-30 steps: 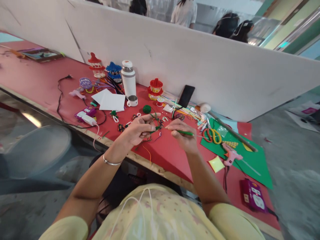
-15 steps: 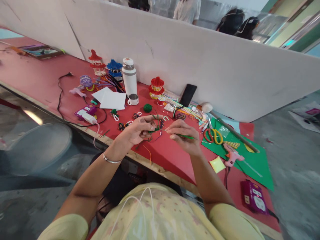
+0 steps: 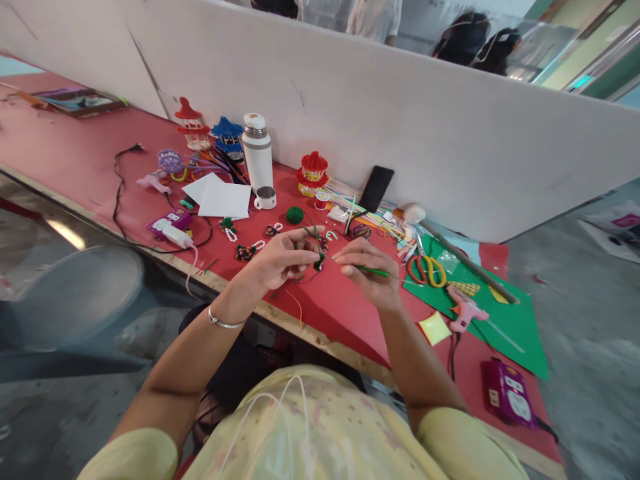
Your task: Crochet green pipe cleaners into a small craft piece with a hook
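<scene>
Green yarn (image 3: 319, 248) is pinched in my left hand (image 3: 287, 257), with a strand running up over the raised forefinger. A small dark piece of yarn work hangs at those fingertips. My right hand (image 3: 369, 270) is closed round a crochet hook (image 3: 373, 271) with a green handle; its thin metal end sticks out on the right side of the hand. The two hands are a short gap apart above the red table. Beyond them lies a green yarn ball (image 3: 295, 215). Small beaded yarn pieces (image 3: 246, 253) lie left of my left hand.
A white flask (image 3: 259, 157) and a steel cup (image 3: 265, 197) stand at the back, near a red yarn lantern (image 3: 313, 171). To the right are scissors (image 3: 427, 271), a pink glue gun (image 3: 466, 310) and a purple power box (image 3: 509, 393). A phone (image 3: 377, 189) leans on the partition.
The dark yarn piece at my left fingertips has turned and now hangs lower, with the strand more upright. My right hand has barely moved, still with the hook.
</scene>
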Action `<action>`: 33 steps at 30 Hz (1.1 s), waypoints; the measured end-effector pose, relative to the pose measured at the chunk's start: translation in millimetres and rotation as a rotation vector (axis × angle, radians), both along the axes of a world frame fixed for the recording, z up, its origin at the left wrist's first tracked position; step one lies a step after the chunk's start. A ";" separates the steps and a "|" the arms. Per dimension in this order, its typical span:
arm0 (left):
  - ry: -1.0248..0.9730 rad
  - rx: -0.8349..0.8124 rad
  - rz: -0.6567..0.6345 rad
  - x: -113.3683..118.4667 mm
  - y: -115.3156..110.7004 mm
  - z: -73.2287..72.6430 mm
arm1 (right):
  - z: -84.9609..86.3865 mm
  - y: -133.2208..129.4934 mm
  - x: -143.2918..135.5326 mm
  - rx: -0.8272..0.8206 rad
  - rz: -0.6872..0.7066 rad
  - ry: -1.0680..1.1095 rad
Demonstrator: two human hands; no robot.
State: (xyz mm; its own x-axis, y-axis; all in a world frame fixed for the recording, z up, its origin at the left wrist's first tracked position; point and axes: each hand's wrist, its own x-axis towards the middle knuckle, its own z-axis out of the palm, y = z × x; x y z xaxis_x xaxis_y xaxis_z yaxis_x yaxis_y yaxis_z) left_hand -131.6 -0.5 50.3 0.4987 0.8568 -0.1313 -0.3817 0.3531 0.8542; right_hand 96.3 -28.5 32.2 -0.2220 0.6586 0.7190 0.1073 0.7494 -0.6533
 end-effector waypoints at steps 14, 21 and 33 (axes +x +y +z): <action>0.054 0.039 -0.002 0.9 -0.6 -6.4 | -0.7 -2.4 3.0 0.008 -0.011 -0.026; 0.021 0.045 -0.062 -0.4 2.3 -8.7 | 4.4 -4.9 5.6 0.040 -0.001 -0.078; 0.010 -0.011 -0.114 0.8 4.0 -7.9 | 1.4 -3.1 14.1 -0.095 0.074 -0.018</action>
State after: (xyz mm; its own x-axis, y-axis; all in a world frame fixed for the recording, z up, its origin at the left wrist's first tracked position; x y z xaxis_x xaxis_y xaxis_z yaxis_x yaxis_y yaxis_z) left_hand -130.8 3.6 42.4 0.5911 0.7933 -0.1461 -0.3300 0.4031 0.8536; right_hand 110.4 -31.5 33.6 -0.2847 0.7049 0.6497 0.0660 0.6905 -0.7203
